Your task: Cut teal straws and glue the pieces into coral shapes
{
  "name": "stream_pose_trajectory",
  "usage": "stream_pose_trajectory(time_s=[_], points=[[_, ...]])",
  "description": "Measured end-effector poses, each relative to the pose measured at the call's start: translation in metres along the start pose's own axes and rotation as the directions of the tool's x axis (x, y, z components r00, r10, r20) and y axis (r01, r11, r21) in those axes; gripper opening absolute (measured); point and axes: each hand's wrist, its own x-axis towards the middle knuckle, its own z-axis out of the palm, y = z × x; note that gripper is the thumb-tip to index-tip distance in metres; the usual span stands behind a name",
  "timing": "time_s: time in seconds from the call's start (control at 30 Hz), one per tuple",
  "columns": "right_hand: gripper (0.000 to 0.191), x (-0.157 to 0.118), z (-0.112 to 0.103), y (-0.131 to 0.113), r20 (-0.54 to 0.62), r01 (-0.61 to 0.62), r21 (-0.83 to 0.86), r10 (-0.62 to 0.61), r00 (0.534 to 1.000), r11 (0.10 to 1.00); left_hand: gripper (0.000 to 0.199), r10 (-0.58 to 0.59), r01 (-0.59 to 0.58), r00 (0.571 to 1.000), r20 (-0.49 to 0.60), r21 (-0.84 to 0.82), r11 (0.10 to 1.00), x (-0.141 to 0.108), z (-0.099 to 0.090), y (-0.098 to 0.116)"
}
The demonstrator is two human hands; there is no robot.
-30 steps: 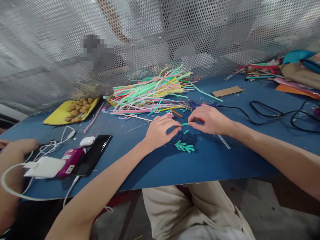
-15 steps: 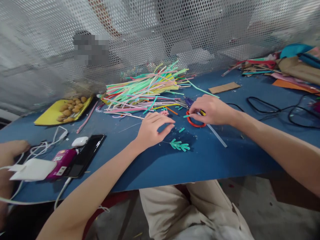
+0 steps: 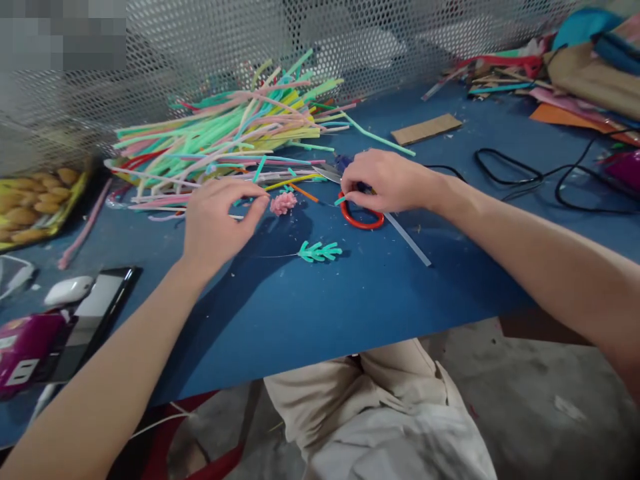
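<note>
Right hand pinches a short teal piece over the worktop

Near the center of the frame, the right hand [image 3: 385, 180] has its thumb and forefinger closed on a short teal piece [image 3: 340, 200], which pokes out to the left of the fingertips. Just below this hand is the red handle loop [image 3: 363, 219] of the scissors, partly covered by the fingers, with metal blades [image 3: 327, 173] showing at upper left.

Left of center, the left hand [image 3: 217, 217] is well apart from the right one. Its thumb and forefinger curl toward each other, tips close together; whether they grip anything I cannot tell. Just right of those tips sits a pink fluffy cluster [image 3: 283, 203].

Lower, in the middle of the frame, a teal leafy sprig [image 3: 320, 251] lies on the blue tabletop [image 3: 280, 307], a thin wire running left from it. A translucent stick [image 3: 410, 241] slants down to the right below the right hand.

A pile of colored fuzzy stems [image 3: 235, 127] spreads across the upper left and center. A cardboard strip [image 3: 427, 129] lies at upper right of center, and a black cable [image 3: 520, 175] loops farther right. A phone [image 3: 103, 310] and a purple box [image 3: 27, 347] occupy the lower left.
</note>
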Motion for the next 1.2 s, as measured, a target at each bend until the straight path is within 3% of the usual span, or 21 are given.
stream_pose_trajectory(time_s=[0.1, 0.23, 0.6, 0.9, 1.2], points=[[0.013, 0.000, -0.003, -0.004, 0.013, 0.029, 0.029, -0.030, 0.999, 0.999, 0.023, -0.090, 0.088, 0.995, 0.044, 0.046, 0.995, 0.000, -0.003, -0.007], [0.008, -0.002, -0.007, -0.012, 0.020, -0.004, 0.072, 0.002, 1.000, 0.997, 0.029, -0.175, 0.169, 0.980, 0.093, 0.071, 0.983, -0.002, -0.003, -0.005], [0.008, -0.008, -0.013, -0.040, 0.021, 0.014, 0.144, -0.018, 1.000, 0.990, 0.040, -0.310, 0.292, 0.943, 0.123, 0.146, 0.945, -0.009, -0.007, -0.020], [0.007, -0.005, -0.012, -0.062, 0.048, 0.071, 0.208, -0.083, 0.995, 0.976, 0.031, -0.337, 0.320, 0.930, 0.147, 0.129, 0.939, -0.010, -0.006, -0.037], [0.007, -0.005, -0.007, -0.066, 0.087, 0.073, 0.244, -0.097, 0.991, 0.967, 0.010, -0.398, 0.363, 0.895, 0.202, 0.190, 0.912, -0.009, 0.001, -0.037]])
